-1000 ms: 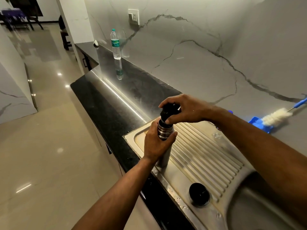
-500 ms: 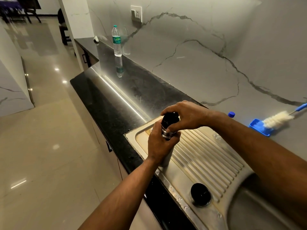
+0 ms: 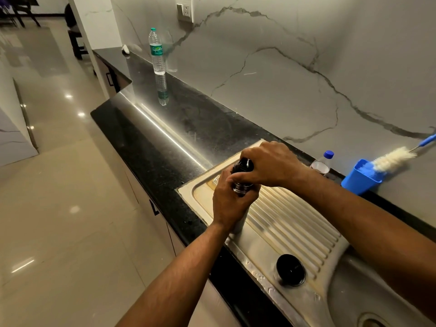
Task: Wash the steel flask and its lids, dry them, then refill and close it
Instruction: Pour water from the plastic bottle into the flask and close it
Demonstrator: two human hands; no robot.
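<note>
The tall cylindrical steel flask (image 3: 240,223) stands upright on the ribbed stainless-steel draining board (image 3: 290,223) of the sink, near its far left corner, and both hands meet on it. The left hand (image 3: 230,202) wraps around the flask's upper body from the near side, fingers curled round the metal so that only the threaded neck and a strip of the lower body show. The right hand (image 3: 269,165) comes in from the right and sits directly above the left, its fingers and thumb closed on the glossy black round inner lid (image 3: 243,165) at the flask's mouth; whether that lid is fully seated cannot be told. The two hands touch at the thumbs. A second black round cap (image 3: 290,269) lies on the draining board nearer the person, well apart from the flask, beside the steel sink basin (image 3: 354,300). Farther along the black stone table (image 3: 151,147), against the marble wall, stands a clear plastic water bottle with a green cap (image 3: 156,51).
</note>
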